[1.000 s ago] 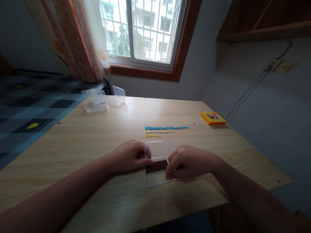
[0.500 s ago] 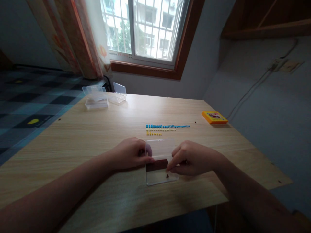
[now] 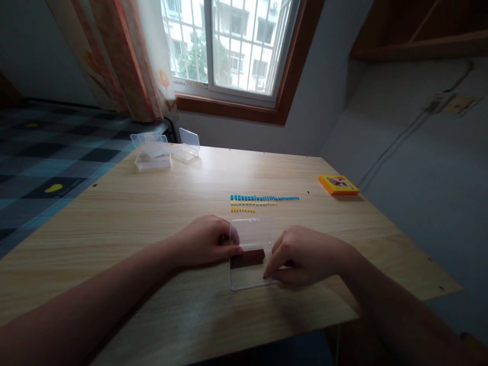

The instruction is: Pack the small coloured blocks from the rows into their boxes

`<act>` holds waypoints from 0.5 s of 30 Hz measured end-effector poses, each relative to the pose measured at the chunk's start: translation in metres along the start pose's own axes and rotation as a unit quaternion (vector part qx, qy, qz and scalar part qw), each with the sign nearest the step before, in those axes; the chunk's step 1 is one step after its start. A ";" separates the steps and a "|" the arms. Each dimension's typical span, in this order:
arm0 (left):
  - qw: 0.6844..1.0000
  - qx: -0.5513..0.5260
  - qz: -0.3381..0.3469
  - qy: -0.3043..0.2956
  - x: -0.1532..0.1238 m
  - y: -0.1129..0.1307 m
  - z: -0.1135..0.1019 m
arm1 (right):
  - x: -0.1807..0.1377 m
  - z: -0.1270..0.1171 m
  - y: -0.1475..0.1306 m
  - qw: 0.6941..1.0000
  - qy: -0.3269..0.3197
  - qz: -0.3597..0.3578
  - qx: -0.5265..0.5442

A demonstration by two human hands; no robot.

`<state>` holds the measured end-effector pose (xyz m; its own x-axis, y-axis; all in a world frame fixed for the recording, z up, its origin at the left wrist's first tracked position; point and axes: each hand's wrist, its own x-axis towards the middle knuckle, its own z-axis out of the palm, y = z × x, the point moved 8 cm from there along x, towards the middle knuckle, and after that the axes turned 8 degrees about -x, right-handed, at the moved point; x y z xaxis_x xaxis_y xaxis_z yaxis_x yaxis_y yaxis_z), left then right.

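Observation:
A small clear plastic box (image 3: 249, 274) lies open on the wooden table (image 3: 152, 213), its lid standing up behind it. A row of dark brown pieces (image 3: 247, 258) lies across its middle. My left hand (image 3: 204, 241) is curled against the box's left edge, thumb on the rim. My right hand (image 3: 305, 254) reaches in from the right, fingertips pinched low inside the box near its right wall; what they pinch is too small to make out.
Rows of small blue pieces (image 3: 263, 197) and yellow pieces (image 3: 247, 206) lie beyond the box. An orange flat box (image 3: 337, 184) sits far right. Clear plastic containers (image 3: 152, 152) stand at the far left corner, below the window. The table's near edge is close.
My right hand's fingertips dropped lower into the box, over the spot where a small dark piece lay half a second ago. The left hand kept its place.

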<state>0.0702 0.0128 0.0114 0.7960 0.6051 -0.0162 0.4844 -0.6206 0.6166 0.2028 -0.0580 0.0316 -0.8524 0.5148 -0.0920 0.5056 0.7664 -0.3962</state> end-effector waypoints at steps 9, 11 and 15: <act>1.000 -0.003 -0.006 0.001 0.000 0.002 -0.001 | -0.005 -0.013 -0.004 0.999 0.027 0.014 -0.032; 1.000 -0.001 -0.002 0.003 0.000 0.002 -0.001 | -0.005 -0.013 -0.006 0.999 0.029 0.003 -0.036; 1.000 -0.005 0.005 0.002 0.000 0.001 0.000 | -0.003 -0.011 -0.008 0.999 0.026 -0.008 -0.042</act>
<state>0.0703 0.0124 0.0121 0.7989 0.6014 -0.0069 0.4728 -0.6209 0.6253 0.2024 -0.0615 0.0447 -0.8536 0.5196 -0.0373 0.5028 0.8032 -0.3196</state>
